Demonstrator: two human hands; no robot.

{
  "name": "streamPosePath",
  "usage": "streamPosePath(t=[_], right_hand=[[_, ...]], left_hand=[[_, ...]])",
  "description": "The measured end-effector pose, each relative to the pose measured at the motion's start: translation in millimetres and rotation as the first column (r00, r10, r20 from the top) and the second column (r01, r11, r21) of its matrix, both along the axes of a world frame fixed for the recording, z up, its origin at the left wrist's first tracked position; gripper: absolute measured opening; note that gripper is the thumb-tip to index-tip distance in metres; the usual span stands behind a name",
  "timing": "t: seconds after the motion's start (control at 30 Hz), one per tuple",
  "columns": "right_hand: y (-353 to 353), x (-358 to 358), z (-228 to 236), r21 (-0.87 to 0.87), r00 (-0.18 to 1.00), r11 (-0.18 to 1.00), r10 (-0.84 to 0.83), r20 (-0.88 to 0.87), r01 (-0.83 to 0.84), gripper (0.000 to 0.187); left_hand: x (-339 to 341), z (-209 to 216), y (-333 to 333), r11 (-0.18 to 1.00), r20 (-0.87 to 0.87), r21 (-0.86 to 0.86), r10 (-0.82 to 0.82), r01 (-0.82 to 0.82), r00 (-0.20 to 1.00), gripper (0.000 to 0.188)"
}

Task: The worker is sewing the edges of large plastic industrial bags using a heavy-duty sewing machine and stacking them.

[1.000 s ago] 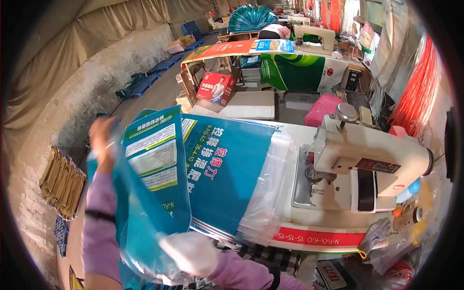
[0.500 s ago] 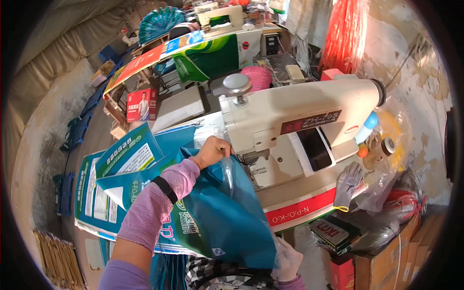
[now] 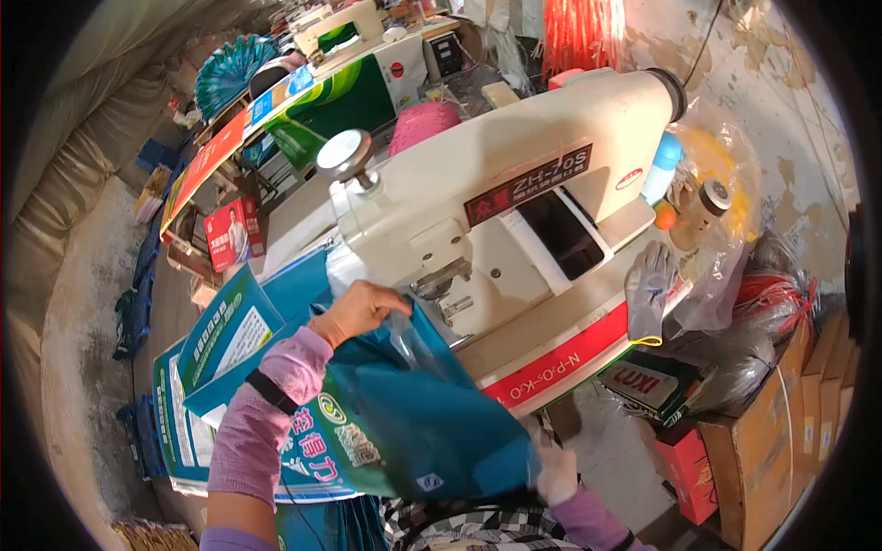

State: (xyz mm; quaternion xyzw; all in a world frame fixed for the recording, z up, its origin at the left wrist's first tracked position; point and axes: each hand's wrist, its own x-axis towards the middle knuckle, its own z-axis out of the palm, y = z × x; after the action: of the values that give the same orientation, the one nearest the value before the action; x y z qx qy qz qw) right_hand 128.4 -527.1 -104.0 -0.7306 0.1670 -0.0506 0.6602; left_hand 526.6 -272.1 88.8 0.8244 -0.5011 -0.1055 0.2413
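Spread below the sewing machine head is a teal printed bag (image 3: pixel 432 418) with a clear plastic liner (image 3: pixel 404 340) showing at its upper edge. My left hand (image 3: pixel 360 310) pinches that upper edge, right beside the needle area of the cream sewing machine (image 3: pixel 478 184). At the bag's lower right corner is my right hand (image 3: pixel 554 468), in a pale covering. Motion smears its fingers, so whether they grip the corner does not show. A stack of similar teal bags (image 3: pixel 175 404) lies under and left of the held one.
A phone (image 3: pixel 562 237) rests on the machine bed. Right of it are a grey glove (image 3: pixel 649 292), a jar (image 3: pixel 703 211) and a light blue bottle (image 3: pixel 663 165). Cardboard boxes (image 3: pixel 753 459) stand at lower right. A red box (image 3: pixel 231 234) sits beyond the stack.
The view has shifted, so the machine appears larger and further left. My left hand still grips the bag edge by the needle area. The bag's lower right corner now appears higher beside my right hand.
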Motion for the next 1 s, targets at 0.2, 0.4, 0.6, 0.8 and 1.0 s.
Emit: streamPosePath(t=[0.2, 0.4, 0.6, 0.8, 1.0], right_hand=[[-6, 54, 139, 0.094, 0.942, 0.976, 0.215, -0.257, -0.197, 0.020], [29, 146, 149, -0.325, 0.939, 0.899, 0.335, 0.075, -0.295, 0.030], [52, 219, 111, -0.186, 0.897, 0.978, 0.160, 0.411, -0.090, 0.027], [157, 161, 114, 0.391, 0.981, 0.906, 0.102, 0.165, -0.160, 0.029], [79, 149, 179, 0.869, 0.967, 0.482, 0.253, -0.011, -0.116, 0.028]], left_hand=[[17, 12, -4, 0.947, 0.116, 0.087, 0.299, -0.309, 0.947, 0.032], [-115, 105, -72, 0.892, -0.308, 0.379, -0.131, 0.248, 0.942, 0.034], [-98, 147, 26, 0.768, 0.398, 0.638, -0.258, -0.063, 0.881, 0.046], [-276, 40, 8, 0.744, -0.471, -0.179, 0.509, -0.644, 0.720, 0.059], [-273, 57, -22, 0.610, -0.926, 0.175, 0.369, -0.773, 0.082, 0.064]])
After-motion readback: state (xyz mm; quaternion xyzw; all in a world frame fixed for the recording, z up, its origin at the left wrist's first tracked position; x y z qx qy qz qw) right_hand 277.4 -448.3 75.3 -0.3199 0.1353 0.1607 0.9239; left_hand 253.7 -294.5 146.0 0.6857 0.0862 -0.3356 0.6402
